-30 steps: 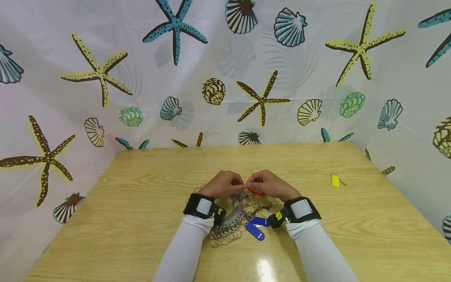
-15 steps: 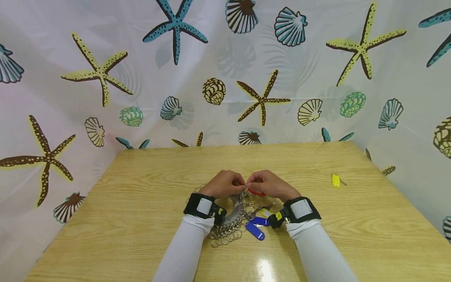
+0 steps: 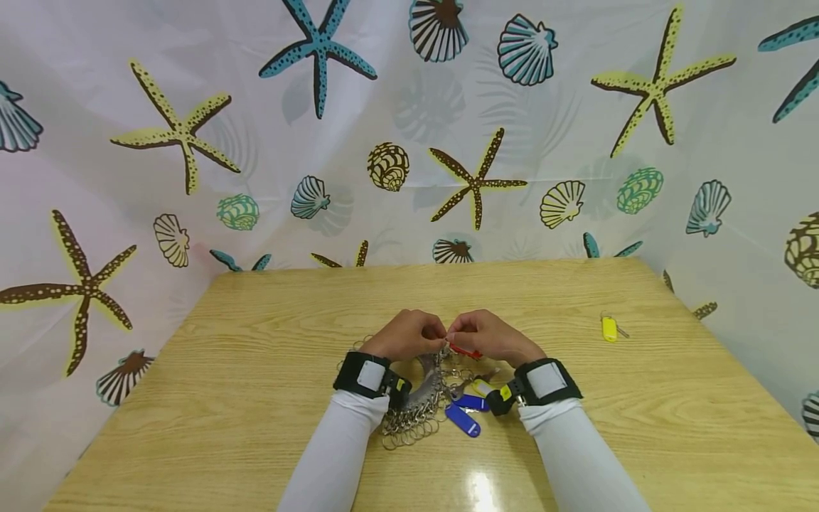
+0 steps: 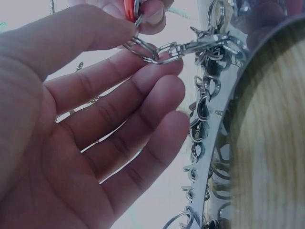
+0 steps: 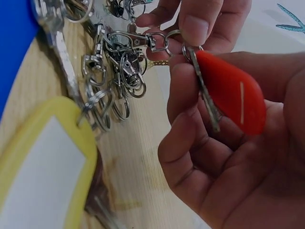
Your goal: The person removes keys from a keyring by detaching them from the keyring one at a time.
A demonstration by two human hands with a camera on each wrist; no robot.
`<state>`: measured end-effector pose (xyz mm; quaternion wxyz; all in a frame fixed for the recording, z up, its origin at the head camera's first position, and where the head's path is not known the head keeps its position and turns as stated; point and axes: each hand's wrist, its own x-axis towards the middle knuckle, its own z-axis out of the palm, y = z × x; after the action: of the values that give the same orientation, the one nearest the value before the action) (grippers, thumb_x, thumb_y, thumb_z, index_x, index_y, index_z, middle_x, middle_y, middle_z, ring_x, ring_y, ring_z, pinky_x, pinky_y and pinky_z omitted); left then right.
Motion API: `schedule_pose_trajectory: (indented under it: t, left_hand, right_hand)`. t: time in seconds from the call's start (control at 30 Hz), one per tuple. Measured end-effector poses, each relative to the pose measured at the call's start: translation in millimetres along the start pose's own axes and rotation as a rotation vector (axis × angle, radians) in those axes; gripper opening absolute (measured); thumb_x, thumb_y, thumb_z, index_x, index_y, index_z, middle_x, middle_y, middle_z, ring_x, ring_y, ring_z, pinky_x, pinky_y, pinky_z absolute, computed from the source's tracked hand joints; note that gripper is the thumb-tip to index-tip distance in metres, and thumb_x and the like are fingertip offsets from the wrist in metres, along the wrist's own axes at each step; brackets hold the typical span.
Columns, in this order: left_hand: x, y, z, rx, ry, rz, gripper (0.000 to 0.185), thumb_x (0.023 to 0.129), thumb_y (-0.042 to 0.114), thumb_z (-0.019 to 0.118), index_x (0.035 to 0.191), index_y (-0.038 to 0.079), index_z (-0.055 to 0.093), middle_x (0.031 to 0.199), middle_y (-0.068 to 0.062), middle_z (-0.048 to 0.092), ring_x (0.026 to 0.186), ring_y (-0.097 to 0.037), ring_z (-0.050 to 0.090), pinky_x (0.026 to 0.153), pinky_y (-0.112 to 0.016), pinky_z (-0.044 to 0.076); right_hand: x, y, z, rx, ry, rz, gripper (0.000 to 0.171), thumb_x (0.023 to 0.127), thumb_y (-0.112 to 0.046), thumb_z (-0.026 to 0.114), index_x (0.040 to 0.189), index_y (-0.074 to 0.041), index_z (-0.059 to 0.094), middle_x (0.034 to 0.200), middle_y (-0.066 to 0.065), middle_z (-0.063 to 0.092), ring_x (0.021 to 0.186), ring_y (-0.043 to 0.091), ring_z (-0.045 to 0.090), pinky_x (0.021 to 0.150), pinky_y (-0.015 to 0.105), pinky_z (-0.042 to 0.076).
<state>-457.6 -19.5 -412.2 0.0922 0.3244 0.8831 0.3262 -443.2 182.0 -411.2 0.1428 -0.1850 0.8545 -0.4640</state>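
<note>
My left hand point(image 3: 406, 334) and right hand point(image 3: 495, 336) meet fingertip to fingertip over the table's middle. Between left thumb and forefinger is a split ring point(image 4: 138, 50), linked to a swivel clasp on a large metal hoop point(image 3: 424, 392) hung with several such clasps and rings. My right hand pinches a red key tag point(image 5: 233, 90) by its ring end, with a small metal key point(image 5: 206, 95) hanging alongside. The tag's ring sits right at the split ring, its joining part hidden by the left thumb. The other left fingers spread loosely below the clasp.
Two blue key tags point(image 3: 463, 419) and a yellow key tag point(image 5: 47, 162) with keys lie beside the hoop, under my right wrist. Another yellow key tag point(image 3: 609, 328) with a key is at the table's right. A patterned curtain point(image 3: 409, 142) stands behind the table.
</note>
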Motion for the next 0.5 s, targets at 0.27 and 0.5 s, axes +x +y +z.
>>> schedule_pose_trajectory:
  t: [0.27,0.5]
  left_hand:
    - [-0.1,1.0,-0.4,0.007,-0.004,-0.002,0.012,0.093,0.015,0.065,0.103,0.010,0.070,0.091,0.000,0.068,0.083,-0.011,0.064,0.073,-0.026,0.051]
    - [0.9,1.0,-0.2,0.030,-0.002,-0.004,0.014,0.092,0.013,0.065,0.105,0.010,0.068,0.093,0.001,0.067,0.085,-0.010,0.062,0.075,-0.026,0.050]
  right_hand:
    - [-0.2,0.8,0.0,-0.001,0.000,0.002,0.015,0.097,-0.014,0.057,0.099,-0.002,0.067,0.085,0.005,0.062,0.070,0.016,0.052,0.056,0.028,0.041]
    - [0.2,1.5,-0.5,-0.005,-0.001,-0.002,0.016,0.097,-0.014,0.057,0.098,-0.002,0.067,0.084,0.005,0.061,0.068,0.016,0.051,0.056,0.028,0.041]
